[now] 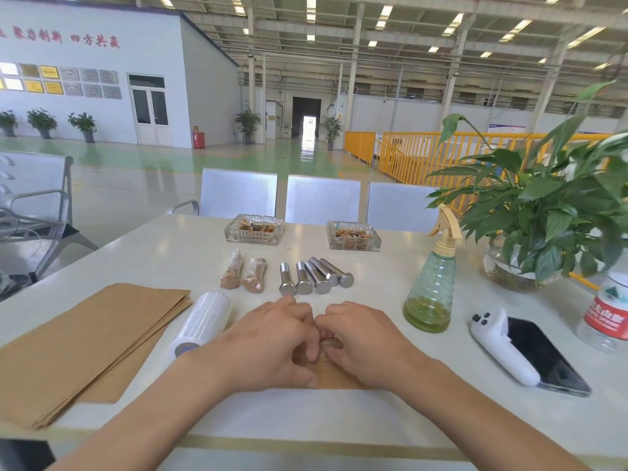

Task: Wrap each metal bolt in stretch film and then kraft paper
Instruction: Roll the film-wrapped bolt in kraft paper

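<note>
Red Chinese characters "四方共赢" on white wall (102, 79), above the plaques (61, 81); water bottle (608, 317) red label unreadable.

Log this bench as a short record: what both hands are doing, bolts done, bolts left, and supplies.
hands: left hand and right hand curled together on a brown kraft paper sheet; what they wrap is hidden
done: two paper-wrapped bolts
left: five bare steel hex bolts
supplies: white stretch film roll, stack of kraft paper sheets

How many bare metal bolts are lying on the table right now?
5, side by side in a row behind the hands: at and. Another may be hidden under the hands.
</note>
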